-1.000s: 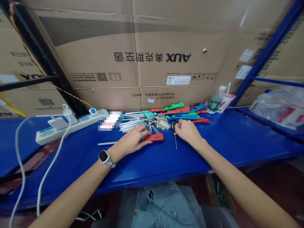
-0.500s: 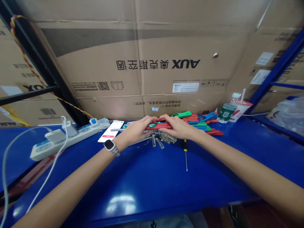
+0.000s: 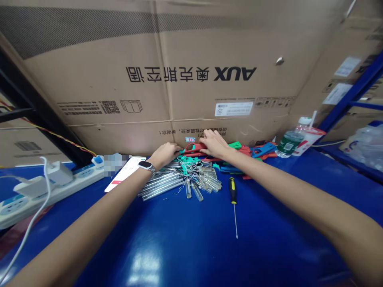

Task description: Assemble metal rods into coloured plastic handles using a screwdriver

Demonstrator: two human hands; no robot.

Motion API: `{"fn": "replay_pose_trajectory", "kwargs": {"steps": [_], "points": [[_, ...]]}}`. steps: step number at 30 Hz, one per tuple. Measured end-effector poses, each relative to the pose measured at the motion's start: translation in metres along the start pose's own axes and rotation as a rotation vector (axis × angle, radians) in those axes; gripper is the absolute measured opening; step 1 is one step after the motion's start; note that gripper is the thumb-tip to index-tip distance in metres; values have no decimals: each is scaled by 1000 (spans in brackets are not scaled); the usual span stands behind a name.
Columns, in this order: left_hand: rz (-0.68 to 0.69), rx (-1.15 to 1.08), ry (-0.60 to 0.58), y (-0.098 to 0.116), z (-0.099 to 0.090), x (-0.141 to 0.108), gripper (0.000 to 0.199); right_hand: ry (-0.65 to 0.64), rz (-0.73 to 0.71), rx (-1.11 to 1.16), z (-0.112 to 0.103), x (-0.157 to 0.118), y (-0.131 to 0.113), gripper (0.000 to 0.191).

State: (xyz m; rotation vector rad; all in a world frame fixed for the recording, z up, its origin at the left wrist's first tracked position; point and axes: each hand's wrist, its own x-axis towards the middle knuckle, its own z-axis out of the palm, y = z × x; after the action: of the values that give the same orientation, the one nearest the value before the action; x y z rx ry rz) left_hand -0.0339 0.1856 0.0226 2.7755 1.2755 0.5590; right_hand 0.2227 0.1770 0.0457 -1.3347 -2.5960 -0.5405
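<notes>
Both my hands at a red casing along the back of the bench

Nearest, at lower right of centre, my screwdriver (image 3: pixel 232 191) lies on the blue tabletop (image 3: pixel 191 247), handle away from me, apart from the pile, perhaps so that it can be found easily. Beyond it, at centre, the metal tubes (image 3: pixel 163 185) lie roughly side by side, clear plastic pieces (image 3: pixel 197 192) fanned at their right; thin wires seem to keep them bunched. Farther back, my left hand (image 3: pixel 165 154) and right hand (image 3: pixel 215 144) flank the red casing (image 3: pixel 193 148), which lies lengthwise before the carton (image 3: pixel 191 44), probably so that each end can be steadied. My right fingers curl about its right end; my left fingers bend at its green left tip. I cannot tell whether either grips firmly. More coloured casings (image 3: pixel 265 150) lie right of centre.
</notes>
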Motion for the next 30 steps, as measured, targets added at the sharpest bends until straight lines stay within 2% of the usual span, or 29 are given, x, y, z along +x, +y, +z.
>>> {"fn": "replay_pose_trajectory", "kwargs": {"steps": [4, 8, 10, 14, 16, 19, 21, 23, 25, 27, 30], "points": [[-28, 67, -29, 1, 1, -7, 26, -54, 58, 187, 2, -13, -2, 34], [-12, 113, 62, 11, -5, -12, 28, 50, 117, 251, -6, -44, 14, 41], [11, 120, 105, 19, -9, -10, 28, 59, 147, 237, -9, -62, 27, 41], [46, 111, 154, 35, -23, 7, 28, 13, 295, 271, -9, -87, 46, 43], [26, 98, 177, 43, -30, 19, 28, -10, 347, 300, -7, -91, 50, 42], [2, 59, 215, 62, -34, 34, 29, -54, 350, 278, -7, -89, 53, 43], [49, 63, 150, 82, -27, 42, 26, -82, 333, 246, -8, -85, 55, 43], [131, 162, -8, 105, -13, 50, 25, -108, 321, 233, -10, -81, 59, 45], [104, 331, -124, 125, 4, 58, 28, -137, 322, 251, -11, -77, 64, 47], [83, 375, -133, 137, 18, 67, 28, -152, 328, 285, -10, -74, 69, 47], [65, 409, -135, 140, 29, 79, 26, -133, 333, 319, -4, -72, 74, 45]]}}
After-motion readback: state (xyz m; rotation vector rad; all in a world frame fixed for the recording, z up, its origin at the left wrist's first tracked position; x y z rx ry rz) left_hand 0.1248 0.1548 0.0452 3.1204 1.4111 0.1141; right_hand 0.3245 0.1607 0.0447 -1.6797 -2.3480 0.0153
